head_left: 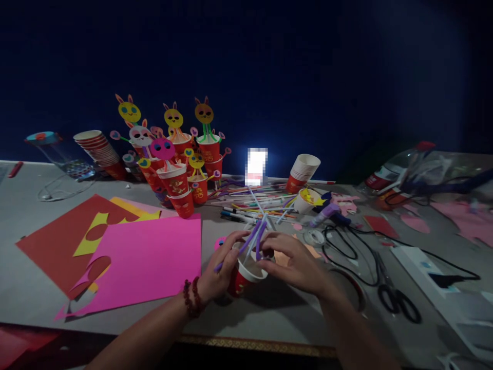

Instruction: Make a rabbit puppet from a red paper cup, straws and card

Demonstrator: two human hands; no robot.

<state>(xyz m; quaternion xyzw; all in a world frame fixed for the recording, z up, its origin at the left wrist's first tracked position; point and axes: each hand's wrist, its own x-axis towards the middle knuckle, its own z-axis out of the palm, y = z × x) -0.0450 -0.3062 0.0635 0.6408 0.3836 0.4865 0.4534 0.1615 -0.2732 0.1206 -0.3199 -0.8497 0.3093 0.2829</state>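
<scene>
My left hand (221, 270) wraps round a red paper cup (242, 280) that stands on the table near the front edge; a dark bead bracelet (191, 297) is on that wrist. My right hand (295, 262) pinches purple straws (254, 240) that stick up out of the cup's mouth, together with a white one. Both hands are closed and almost touch over the cup.
Pink paper (150, 262), yellow and red sheets with cut-out holes lie at the left. Finished cup rabbits (173, 164) stand behind, beside stacked cups (100, 149). Loose straws (254, 203), another cup stack (302, 172), a glue gun (327, 213), cables and black scissors (396, 298) fill the right.
</scene>
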